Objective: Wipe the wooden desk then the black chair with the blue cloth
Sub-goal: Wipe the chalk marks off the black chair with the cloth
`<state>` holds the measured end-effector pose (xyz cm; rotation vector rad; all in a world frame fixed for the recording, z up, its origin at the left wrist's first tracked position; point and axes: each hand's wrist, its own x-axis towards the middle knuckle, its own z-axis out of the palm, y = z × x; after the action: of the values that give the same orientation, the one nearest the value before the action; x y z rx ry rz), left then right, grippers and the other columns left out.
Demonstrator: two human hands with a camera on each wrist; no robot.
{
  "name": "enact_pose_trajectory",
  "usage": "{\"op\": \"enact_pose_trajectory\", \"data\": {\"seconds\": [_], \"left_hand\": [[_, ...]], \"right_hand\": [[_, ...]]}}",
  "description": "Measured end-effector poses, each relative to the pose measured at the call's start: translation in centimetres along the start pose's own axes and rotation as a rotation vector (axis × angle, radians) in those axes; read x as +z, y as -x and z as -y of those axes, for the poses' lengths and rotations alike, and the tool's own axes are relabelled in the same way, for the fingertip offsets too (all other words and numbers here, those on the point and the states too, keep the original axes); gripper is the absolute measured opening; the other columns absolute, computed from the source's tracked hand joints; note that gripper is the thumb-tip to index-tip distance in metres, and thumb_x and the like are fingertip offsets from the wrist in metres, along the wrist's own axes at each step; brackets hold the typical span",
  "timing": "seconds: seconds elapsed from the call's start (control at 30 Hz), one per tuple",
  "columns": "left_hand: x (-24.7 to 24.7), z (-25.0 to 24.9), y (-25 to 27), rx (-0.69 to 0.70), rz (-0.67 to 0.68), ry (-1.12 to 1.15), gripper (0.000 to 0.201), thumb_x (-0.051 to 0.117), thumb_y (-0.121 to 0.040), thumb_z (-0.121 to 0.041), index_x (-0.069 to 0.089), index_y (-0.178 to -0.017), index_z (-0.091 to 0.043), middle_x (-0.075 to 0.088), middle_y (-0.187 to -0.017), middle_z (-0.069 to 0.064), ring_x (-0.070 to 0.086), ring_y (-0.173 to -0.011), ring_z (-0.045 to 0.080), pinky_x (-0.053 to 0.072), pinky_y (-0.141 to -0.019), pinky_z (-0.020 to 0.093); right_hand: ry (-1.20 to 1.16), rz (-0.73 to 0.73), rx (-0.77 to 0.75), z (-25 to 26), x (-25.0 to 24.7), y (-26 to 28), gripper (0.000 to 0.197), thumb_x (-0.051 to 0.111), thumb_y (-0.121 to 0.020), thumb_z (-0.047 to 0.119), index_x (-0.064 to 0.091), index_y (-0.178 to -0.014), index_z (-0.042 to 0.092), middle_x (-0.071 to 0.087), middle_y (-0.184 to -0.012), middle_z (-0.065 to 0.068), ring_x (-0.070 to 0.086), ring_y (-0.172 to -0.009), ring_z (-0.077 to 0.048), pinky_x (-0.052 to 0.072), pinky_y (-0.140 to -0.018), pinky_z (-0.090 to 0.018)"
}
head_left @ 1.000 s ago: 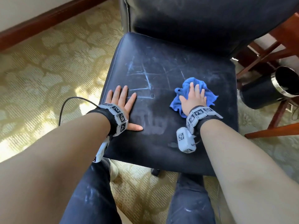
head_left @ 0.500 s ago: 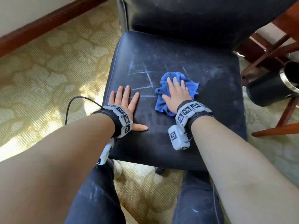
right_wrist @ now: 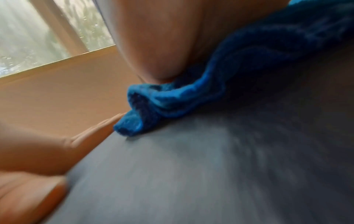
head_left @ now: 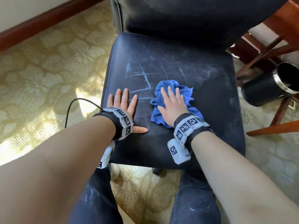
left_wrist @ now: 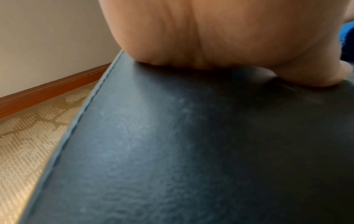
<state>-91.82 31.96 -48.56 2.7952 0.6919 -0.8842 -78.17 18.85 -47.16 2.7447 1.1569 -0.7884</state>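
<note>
The heel of the left hand (left_wrist: 201, 34) is being pressed flat on the seat of the black chair (left_wrist: 191, 151), filling the top of the view; the base of the thumb is being rested on the leather at the right. The fingers are being hidden from this angle. Pale dusty smears are being shown across the dark leather, and a stitched seam is being seen along the seat's left edge. A sliver of the blue cloth (left_wrist: 347, 32) is being glimpsed at the right edge. Beyond the seat, patterned carpet (left_wrist: 28, 144), a wooden baseboard (left_wrist: 47, 92) and a pale wall (left_wrist: 47, 45) are being shown.
</note>
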Motion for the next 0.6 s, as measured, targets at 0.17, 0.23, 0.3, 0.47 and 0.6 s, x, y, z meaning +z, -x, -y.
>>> {"op": "enact_pose_trajectory", "data": {"seconds": [0.17, 0.23, 0.3, 0.47, 0.6], "left_hand": [[-0.5, -0.2, 0.2, -0.020, 0.029, -0.010, 0.126, 0.029, -0.057, -0.095, -0.028, -0.143, -0.022, -0.033, -0.150, 0.013, -0.029, -0.138, 0.035, -0.014, -0.112, 0.051], [-0.6, -0.2, 0.3, -0.027, 0.034, -0.024, 0.126, 0.030, -0.058, -0.095, -0.029, -0.143, -0.022, -0.032, -0.150, 0.013, -0.028, -0.138, 0.035, -0.013, -0.113, 0.051], [-0.6, 0.0, 0.3, -0.033, 0.037, -0.044, 0.127, 0.029, -0.057, -0.095, -0.029, -0.143, -0.022, -0.032, -0.150, 0.013, -0.028, -0.138, 0.035, -0.012, -0.113, 0.051], [-1.3, 0.3, 0.0, -0.021, 0.015, -0.078, 0.125, 0.031, -0.059, -0.094, -0.027, -0.144, -0.022, -0.030, -0.151, 0.013, -0.026, -0.139, 0.035, -0.011, -0.114, 0.050], [-1.6, 1.0, -0.5, 0.009, -0.002, -0.106, 0.125, 0.030, -0.059, -0.094, -0.027, -0.144, -0.022, -0.030, -0.151, 0.013, -0.026, -0.139, 0.034, -0.011, -0.113, 0.049]], "right_hand": [[-0.056, -0.020, 0.037, -1.6, -1.2, -1.8, 0.065, 0.035, -0.099, 0.038, -0.004, -0.150, 0.025, -0.009, -0.158, -0.001, -0.009, -0.144, -0.026, -0.001, -0.116, -0.040], [-0.080, -0.071, 0.151, -3.4, -1.4, -1.1, 0.066, 0.035, -0.099, 0.039, -0.004, -0.150, 0.023, -0.008, -0.158, -0.002, -0.007, -0.145, -0.027, 0.001, -0.116, -0.040], [-0.084, -0.057, 0.200, -4.8, -1.0, 0.3, 0.067, 0.034, -0.099, 0.040, -0.005, -0.150, 0.022, -0.009, -0.158, -0.002, -0.008, -0.145, -0.026, 0.000, -0.116, -0.040], [0.028, -0.007, 0.072, -4.9, 0.9, 4.1, 0.066, 0.029, -0.100, 0.042, -0.010, -0.149, 0.021, -0.015, -0.157, -0.003, -0.013, -0.144, -0.028, -0.005, -0.117, -0.040], [0.071, 0.040, -0.092, -2.4, 1.3, 3.8, 0.064, 0.027, -0.100, 0.040, -0.012, -0.148, 0.023, -0.019, -0.156, -0.001, -0.021, -0.142, -0.027, -0.011, -0.115, -0.038]]}}
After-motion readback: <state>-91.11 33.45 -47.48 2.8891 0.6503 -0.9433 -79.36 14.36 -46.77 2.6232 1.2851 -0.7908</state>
